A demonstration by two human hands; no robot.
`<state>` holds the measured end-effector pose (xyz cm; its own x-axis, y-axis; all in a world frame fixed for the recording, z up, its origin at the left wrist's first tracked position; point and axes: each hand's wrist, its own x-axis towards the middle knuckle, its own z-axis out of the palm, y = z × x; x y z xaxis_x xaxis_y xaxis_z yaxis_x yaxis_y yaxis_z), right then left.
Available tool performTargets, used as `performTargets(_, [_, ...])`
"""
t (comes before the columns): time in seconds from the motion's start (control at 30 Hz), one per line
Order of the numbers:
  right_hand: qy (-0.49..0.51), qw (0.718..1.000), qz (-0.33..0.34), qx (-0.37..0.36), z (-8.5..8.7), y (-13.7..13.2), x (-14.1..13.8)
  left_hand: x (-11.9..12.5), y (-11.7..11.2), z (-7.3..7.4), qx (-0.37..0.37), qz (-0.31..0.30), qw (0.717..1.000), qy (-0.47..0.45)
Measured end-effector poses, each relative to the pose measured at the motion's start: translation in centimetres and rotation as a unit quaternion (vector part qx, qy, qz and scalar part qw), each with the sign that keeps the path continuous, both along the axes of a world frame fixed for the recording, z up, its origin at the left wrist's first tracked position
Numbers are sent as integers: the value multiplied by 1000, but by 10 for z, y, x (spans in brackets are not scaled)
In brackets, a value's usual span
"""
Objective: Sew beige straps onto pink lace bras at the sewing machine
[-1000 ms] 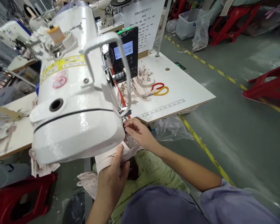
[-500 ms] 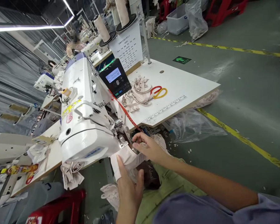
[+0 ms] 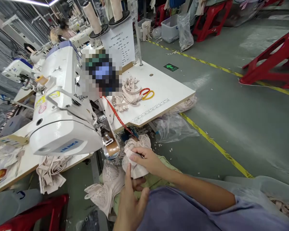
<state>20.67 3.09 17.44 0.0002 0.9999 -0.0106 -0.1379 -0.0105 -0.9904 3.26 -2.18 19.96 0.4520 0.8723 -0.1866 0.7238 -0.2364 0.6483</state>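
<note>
A pale beige lace bra [image 3: 110, 189] lies across my lap, just below the arm of the white sewing machine [image 3: 65, 134]. My right hand [image 3: 148, 160] is closed on the bra's upper part, thumb and fingers pinching the fabric. My left hand [image 3: 132, 200] is at the lower edge of the same part, index finger stretched out against the cloth and thumb spread apart. Its other fingers are bent and partly hidden. Between the machine's presser foot [image 3: 108, 141] and the bra there is a gap.
Beige straps [image 3: 128, 93] lie with red-and-yellow scissors [image 3: 146, 93] on the white table [image 3: 168, 85], beside a printed ruler. A red ribbon [image 3: 115, 114] hangs over its edge. More beige strips [image 3: 51, 173] hang at left. Red stools [image 3: 274, 61] and a grey bin [image 3: 262, 186] stand around.
The fabric has come off the machine's arm and moved down to my lap. My right hand now grips it; my left hand has shifted lower. The view has turned rightward.
</note>
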Motion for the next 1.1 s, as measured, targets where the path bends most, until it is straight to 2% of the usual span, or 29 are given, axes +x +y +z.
performTargets(0.07, [-48, 998, 24, 12, 3, -2, 6, -11, 6, 7, 26, 39, 998, -39])
performTargets(0.13, [-90, 994, 52, 31, 7, -4, 11, -20, 16, 17, 118, 42, 991, -56])
performTargets(0.2, [-126, 986, 97, 53, 13, -5, 15, -24, 28, 26, 190, -16, 980, -66])
performTargets(0.3, [-185, 964, 163, 103, 24, -6, 19, -24, 48, 37, 185, -155, 969, -45])
performTargets(0.4, [-306, 915, 182, 191, 28, -7, 20, -25, 62, 37, 181, -218, 959, -19])
performTargets(0.47, [-385, 868, 158, 270, 26, -9, 20, -29, 64, 31, 252, -231, 939, -35])
performTargets(0.57, [-444, 804, 111, 379, 18, -11, 20, -37, 58, 19, 414, -234, 877, -66])
performTargets(0.6, [-452, 790, 105, 400, 16, -12, 20, -39, 55, 15, 450, -230, 860, -69])
performTargets(0.67, [-458, 777, 111, 417, 14, -14, 20, -41, 49, 11, 479, -221, 847, -67])
performTargets(0.83, [-416, 800, 118, 416, 17, -14, 16, -47, 47, 9, 486, -210, 845, -71])
performTargets(0.93, [-379, 823, 122, 405, 20, -13, 14, -50, 50, 8, 462, -200, 858, -98])
performTargets(1.0, [-343, 872, 130, 324, 20, -12, 11, -48, 48, 4, 420, -137, 887, -132])
performTargets(1.03, [-305, 911, 127, 248, 19, -11, 9, -46, 45, -1, 396, -86, 902, -149])
performTargets(1.1, [-164, 981, 84, 55, 15, -11, -1, -37, 32, -19, 341, 0, 926, -162])
